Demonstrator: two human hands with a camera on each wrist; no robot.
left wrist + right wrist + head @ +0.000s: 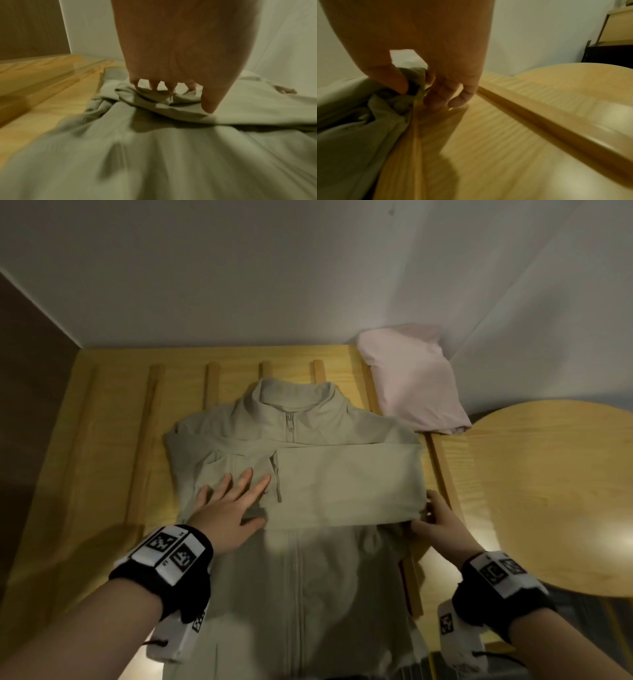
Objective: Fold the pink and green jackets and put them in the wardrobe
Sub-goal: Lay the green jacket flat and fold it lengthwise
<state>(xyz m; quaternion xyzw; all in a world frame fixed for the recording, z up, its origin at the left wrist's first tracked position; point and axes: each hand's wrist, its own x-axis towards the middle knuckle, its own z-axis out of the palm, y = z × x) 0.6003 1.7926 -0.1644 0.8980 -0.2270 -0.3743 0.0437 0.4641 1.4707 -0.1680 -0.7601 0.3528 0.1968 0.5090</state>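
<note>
The pale green jacket (pixel 301 559) lies front-up on the slatted wooden surface (pixel 102 440), collar away from me, with a sleeve folded across its chest. My left hand (pixel 233 501) rests flat with straight fingers on the folded sleeve's left part; in the left wrist view its fingertips (pixel 155 88) touch the green jacket (pixel 171 155). My right hand (pixel 435 518) pinches the jacket's right edge at the sleeve fold; in the right wrist view the thumb and fingers (pixel 435 97) hold bunched green cloth (pixel 390 102). The folded pink jacket (pixel 414 381) sits at the back right corner.
A round wooden table top (pixel 555 494) adjoins the slatted surface on the right, below a raised wooden rail (pixel 547 119). White walls (pixel 308 268) close in behind and to the right. A dark brown panel (pixel 30 371) stands on the left.
</note>
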